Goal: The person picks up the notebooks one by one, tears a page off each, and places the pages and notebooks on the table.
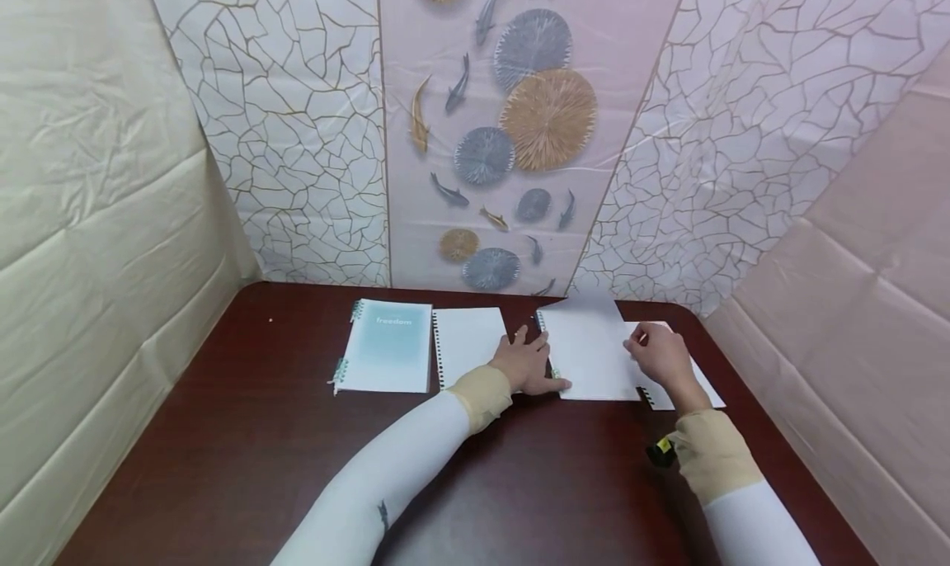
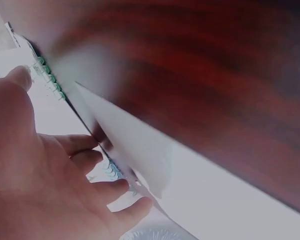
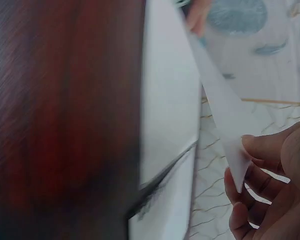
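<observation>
A notebook (image 1: 594, 364) with clear greenish rings lies on the table, a white page facing up. My left hand (image 1: 525, 364) rests along its ringed left edge with the fingers spread, the thumb on the lower left corner. In the left wrist view the left hand (image 2: 55, 165) lies over the rings (image 2: 51, 80). My right hand (image 1: 660, 356) is at the notebook's right side. As the right wrist view shows, the right hand (image 3: 275, 175) pinches the corner of a raised white page (image 3: 227, 115) between thumb and fingers.
Left of the hands lie a teal-and-white ringed notebook (image 1: 389, 343) reading "freedom" and a white notebook (image 1: 467, 335) with dark spiral binding. Another white notebook (image 1: 705, 380) with black binding lies partly under the right hand. A black-and-yellow object (image 1: 660, 449) is near the right wrist. Patterned cloth (image 1: 297, 137) hangs behind.
</observation>
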Motion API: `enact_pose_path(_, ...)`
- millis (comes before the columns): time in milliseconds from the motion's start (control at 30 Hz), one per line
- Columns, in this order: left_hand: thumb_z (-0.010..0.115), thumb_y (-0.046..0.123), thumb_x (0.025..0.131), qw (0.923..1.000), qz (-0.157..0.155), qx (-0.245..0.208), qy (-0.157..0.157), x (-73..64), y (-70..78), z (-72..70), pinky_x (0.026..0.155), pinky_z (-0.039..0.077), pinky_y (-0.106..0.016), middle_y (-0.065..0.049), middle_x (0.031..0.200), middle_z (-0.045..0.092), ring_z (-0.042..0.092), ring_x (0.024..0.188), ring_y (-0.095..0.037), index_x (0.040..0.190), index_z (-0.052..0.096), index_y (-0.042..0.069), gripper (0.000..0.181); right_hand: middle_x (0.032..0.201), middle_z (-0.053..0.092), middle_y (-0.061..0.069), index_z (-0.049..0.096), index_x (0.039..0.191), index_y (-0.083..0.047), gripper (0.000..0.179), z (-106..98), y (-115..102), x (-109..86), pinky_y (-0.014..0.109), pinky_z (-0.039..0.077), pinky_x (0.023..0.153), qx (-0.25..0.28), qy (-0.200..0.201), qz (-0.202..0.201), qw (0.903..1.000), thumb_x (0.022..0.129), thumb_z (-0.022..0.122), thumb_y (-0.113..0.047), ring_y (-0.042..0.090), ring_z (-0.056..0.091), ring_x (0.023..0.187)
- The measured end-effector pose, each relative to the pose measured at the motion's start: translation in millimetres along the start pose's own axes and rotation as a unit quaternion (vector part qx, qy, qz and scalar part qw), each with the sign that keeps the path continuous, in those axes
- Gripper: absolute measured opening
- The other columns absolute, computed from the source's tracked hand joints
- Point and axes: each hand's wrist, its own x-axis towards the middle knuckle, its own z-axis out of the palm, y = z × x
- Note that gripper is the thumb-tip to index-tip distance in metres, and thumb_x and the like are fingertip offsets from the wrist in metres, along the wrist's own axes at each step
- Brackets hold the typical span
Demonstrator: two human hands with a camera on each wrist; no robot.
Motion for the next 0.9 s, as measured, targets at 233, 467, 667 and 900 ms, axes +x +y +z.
enact_pose_path(233, 0.040, 0.081, 0.099, 0.9998, 0.011, -0.008, 0.016, -17.5, 4.4, -11.9, 0.126, 0.025, -0.053, 0.004, 0.175, 0.026, 0.020, 0.161, -0.035, 0.166, 0.040, 0.018, 0.091, 0.076, 0.062, 0.008, 0.061, 0.086, -0.006, 0.021, 20, 20, -2.3, 0.035, 0.042, 0.060, -0.007, -0.051, 0.032, 0.9982, 0.101, 0.068, -0.017, 0.026, 0.056, 0.069)
enact_pose_path(467, 0.041, 0.080, 0.099, 0.9997, 0.016, -0.015, 0.009, -23.4, 6.9, -14.9, 0.127, 0.025, -0.052, 0.003, 0.174, 0.028, 0.022, 0.161, -0.034, 0.165, 0.041, 0.018, 0.090, 0.072, 0.056, 0.007, 0.057, 0.082, -0.008, 0.025, 31, 31, -3.5, 0.034, 0.041, 0.059, -0.025, -0.083, 0.037, 0.9956, 0.101, 0.067, -0.020, 0.025, 0.053, 0.067)
enact_pose_path(667, 0.043, 0.082, 0.097, 0.9989, 0.017, -0.045, 0.000, -10.3, -2.4, -9.7, 0.128, 0.019, -0.057, 0.005, 0.174, 0.028, 0.017, 0.162, -0.033, 0.165, 0.041, 0.020, 0.093, 0.082, 0.063, 0.016, 0.062, 0.088, -0.001, 0.022, 33, 23, -2.3, 0.049, 0.049, 0.066, -0.085, -0.083, 0.033, 0.9924, 0.101, 0.063, -0.019, 0.035, 0.061, 0.075)
enact_pose_path(900, 0.047, 0.066, 0.106, 0.9841, 0.046, -0.149, 0.085, -9.8, -22.8, -9.6, 0.116, 0.043, -0.051, -0.002, 0.158, 0.055, 0.051, 0.145, -0.026, 0.155, 0.056, 0.012, 0.073, 0.096, 0.066, 0.023, 0.067, 0.102, 0.001, 0.030, 24, -2, -0.9, 0.071, 0.048, 0.081, -0.151, 0.011, -0.043, 0.9876, 0.099, 0.071, -0.028, 0.050, 0.064, 0.089)
